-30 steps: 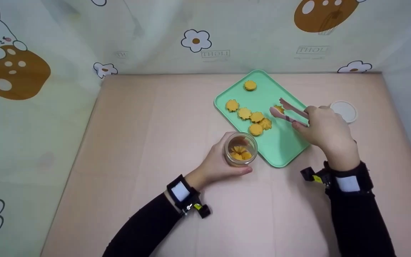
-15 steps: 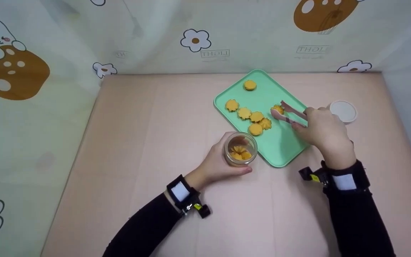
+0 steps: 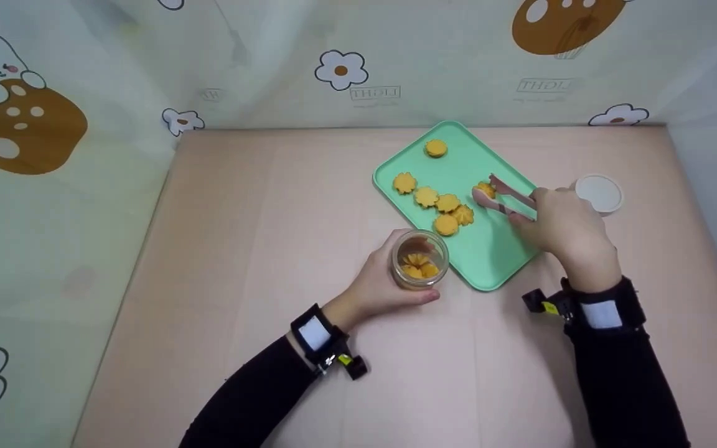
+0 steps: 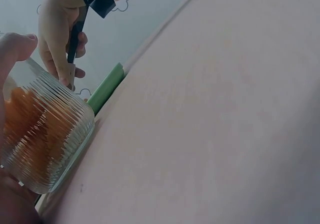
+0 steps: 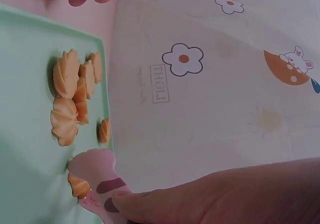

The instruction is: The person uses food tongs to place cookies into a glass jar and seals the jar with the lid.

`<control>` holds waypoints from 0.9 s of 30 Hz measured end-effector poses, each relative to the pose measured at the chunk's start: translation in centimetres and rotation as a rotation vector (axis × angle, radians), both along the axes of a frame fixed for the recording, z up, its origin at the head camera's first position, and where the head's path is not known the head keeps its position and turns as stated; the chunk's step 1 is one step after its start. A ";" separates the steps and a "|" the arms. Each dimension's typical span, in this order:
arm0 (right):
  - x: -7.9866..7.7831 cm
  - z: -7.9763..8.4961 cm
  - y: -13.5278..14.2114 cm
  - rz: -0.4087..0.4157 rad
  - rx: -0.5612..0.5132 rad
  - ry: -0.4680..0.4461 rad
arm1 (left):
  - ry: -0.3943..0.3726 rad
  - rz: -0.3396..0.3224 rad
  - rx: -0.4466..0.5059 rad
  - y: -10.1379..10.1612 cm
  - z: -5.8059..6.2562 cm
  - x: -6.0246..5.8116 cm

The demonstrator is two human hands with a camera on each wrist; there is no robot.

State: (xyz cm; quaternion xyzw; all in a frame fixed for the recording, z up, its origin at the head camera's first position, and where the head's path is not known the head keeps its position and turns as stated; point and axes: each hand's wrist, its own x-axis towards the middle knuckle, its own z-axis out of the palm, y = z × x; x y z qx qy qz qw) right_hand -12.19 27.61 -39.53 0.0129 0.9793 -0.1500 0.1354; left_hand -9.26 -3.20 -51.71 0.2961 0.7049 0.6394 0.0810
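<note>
My left hand [image 3: 380, 283] grips a clear ribbed glass jar [image 4: 75, 129], its mouth facing up, at the near left edge of a green tray [image 3: 489, 267]. Several yellow-orange cookies [image 3: 417, 266] lie inside the jar. My right hand [image 3: 567, 227] holds pink tongs [image 5: 97, 171] over the right part of the tray. Between the tong tips is one swirled cookie [image 5: 78, 185], close over the tray surface. Several more cookies [image 3: 447, 203] with scalloped edges lie on the tray to the left, and a single cookie [image 3: 436, 148] sits near its far corner.
A round white lid [image 3: 599, 193] lies on the pink table [image 3: 271, 205] to the right of the tray, partly behind my right hand. A patterned curtain [image 3: 259, 62] stands along the table's far and left edges.
My right hand has shifted slightly left and toward me, and the tong tips have come around the cookie on the right part of the tray. The left hand and jar stay put.
</note>
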 end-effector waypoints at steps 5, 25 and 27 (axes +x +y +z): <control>-0.2 0.0 0.0 -0.002 -0.001 0.019 | 0.004 0.008 -0.008 0.0 0.0 0.0; 0.7 1.5 0.0 0.025 -0.079 0.125 | -0.020 0.003 -0.002 -0.1 -0.1 0.1; 1.1 1.9 -0.1 0.051 -0.101 0.159 | -0.017 0.000 0.003 -0.1 -0.1 0.1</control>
